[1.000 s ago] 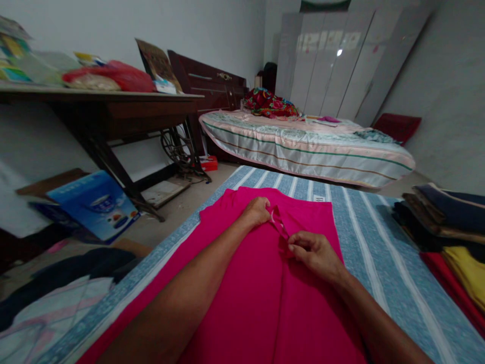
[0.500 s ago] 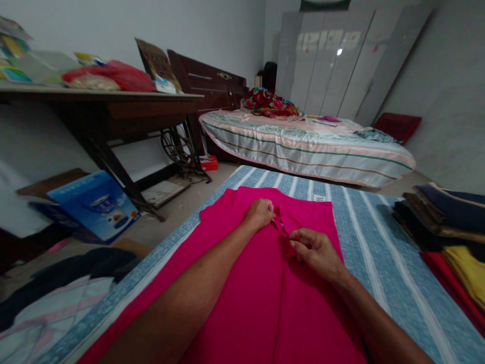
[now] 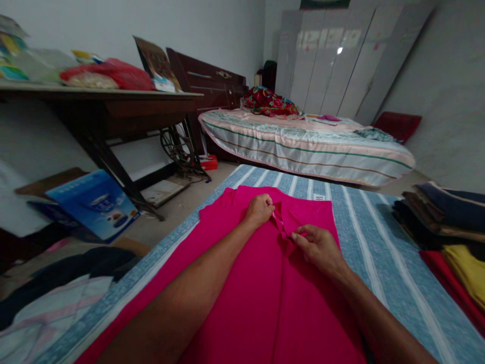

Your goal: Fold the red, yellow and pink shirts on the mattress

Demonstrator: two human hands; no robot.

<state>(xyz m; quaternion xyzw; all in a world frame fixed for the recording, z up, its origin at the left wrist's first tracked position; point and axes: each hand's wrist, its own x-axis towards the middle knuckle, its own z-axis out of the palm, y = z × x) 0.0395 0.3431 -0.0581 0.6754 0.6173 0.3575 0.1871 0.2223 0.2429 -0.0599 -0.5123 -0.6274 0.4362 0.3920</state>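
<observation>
A bright pink garment (image 3: 246, 288) lies spread over a blue and white striped surface (image 3: 364, 242). My left hand (image 3: 259, 210) is closed on the garment's edge at the upper middle, beside an opening in the cloth. Lower and to the right, my right hand (image 3: 314, 246) pinches the other end of that opening's edge between thumb and forefinger. A narrow strip of the cloth runs between both hands. The fingertips of my left hand are partly hidden by its curled fingers.
Folded clothes (image 3: 447, 212) are stacked at the right edge. Beyond the striped surface stands a bed (image 3: 303, 146). A sewing machine table (image 3: 132, 96) and a blue box (image 3: 98, 205) are on the left, with dark cloth (image 3: 87, 263) nearer.
The fingers of my right hand have shifted slightly and spread a little at its pinch on the cloth. My left hand has barely moved.
</observation>
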